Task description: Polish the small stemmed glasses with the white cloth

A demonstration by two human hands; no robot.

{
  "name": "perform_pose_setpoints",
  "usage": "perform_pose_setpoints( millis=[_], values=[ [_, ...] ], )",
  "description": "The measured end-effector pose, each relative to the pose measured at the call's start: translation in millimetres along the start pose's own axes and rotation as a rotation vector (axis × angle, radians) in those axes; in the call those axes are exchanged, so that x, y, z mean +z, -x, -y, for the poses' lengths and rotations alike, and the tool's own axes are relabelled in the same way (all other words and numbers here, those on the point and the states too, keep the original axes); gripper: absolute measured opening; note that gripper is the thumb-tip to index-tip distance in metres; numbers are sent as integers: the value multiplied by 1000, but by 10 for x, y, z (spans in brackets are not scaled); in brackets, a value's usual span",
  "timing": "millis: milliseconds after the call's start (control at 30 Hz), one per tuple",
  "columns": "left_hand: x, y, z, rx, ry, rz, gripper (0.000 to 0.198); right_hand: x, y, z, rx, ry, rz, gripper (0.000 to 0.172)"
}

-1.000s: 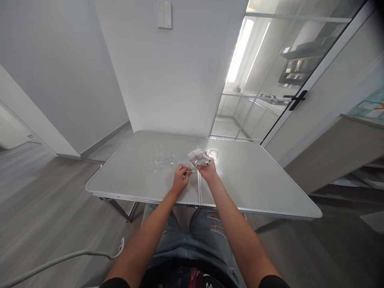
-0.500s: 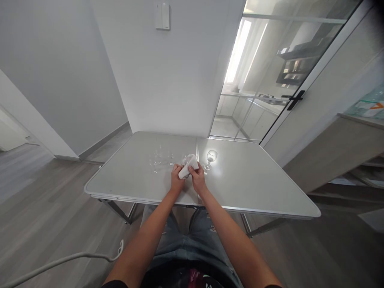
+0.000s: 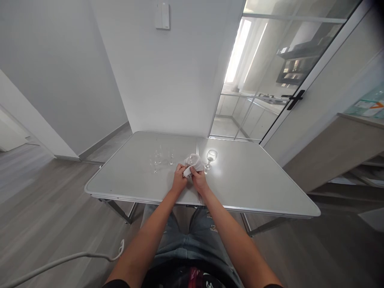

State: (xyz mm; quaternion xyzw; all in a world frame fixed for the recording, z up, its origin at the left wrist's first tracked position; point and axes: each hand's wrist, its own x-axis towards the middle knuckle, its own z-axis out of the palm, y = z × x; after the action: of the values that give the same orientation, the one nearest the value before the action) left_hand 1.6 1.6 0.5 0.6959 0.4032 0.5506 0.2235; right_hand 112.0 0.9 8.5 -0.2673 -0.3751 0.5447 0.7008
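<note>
Above the middle of the table, near its front edge, my left hand (image 3: 179,177) is closed around the lower part of a clear stemmed glass (image 3: 191,160). A white cloth (image 3: 198,163) wraps the bowl, and my right hand (image 3: 199,181) grips that cloth against the glass, thumb on the near side. The glass's stem and foot are mostly hidden by fingers and cloth. Just right of my hands another stemmed glass (image 3: 211,156) stands upright. To the left stand several smaller clear glasses (image 3: 155,165), faint against the tabletop.
The grey folding table (image 3: 255,180) has a metal rim and a seam across its middle. A wall (image 3: 171,88) rises behind it. At the right are a glazed door (image 3: 258,76) with a black handle (image 3: 296,99) and a wooden shelf unit (image 3: 336,148). A pale hose (image 3: 75,256) lies lower left.
The cloth has spread from a folded strip to a wrap around the glass bowl. Both hands have turned slightly and shifted a little to the right. The standing glasses have not moved.
</note>
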Motion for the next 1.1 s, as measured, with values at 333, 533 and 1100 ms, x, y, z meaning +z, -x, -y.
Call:
perform_pose_setpoints(
  millis=[333,533,1100],
  values=[
    [27,24,91,22,-72,-28,42,-64,-7,-58,-42,105,-104,40],
    [27,10,52,54,-88,-9,36,-86,-5,8,2,-113,-85,29],
    [59,-9,-7,-131,168,193,24,-206,-66,-2,8,-214,-250,34]
  ],
)
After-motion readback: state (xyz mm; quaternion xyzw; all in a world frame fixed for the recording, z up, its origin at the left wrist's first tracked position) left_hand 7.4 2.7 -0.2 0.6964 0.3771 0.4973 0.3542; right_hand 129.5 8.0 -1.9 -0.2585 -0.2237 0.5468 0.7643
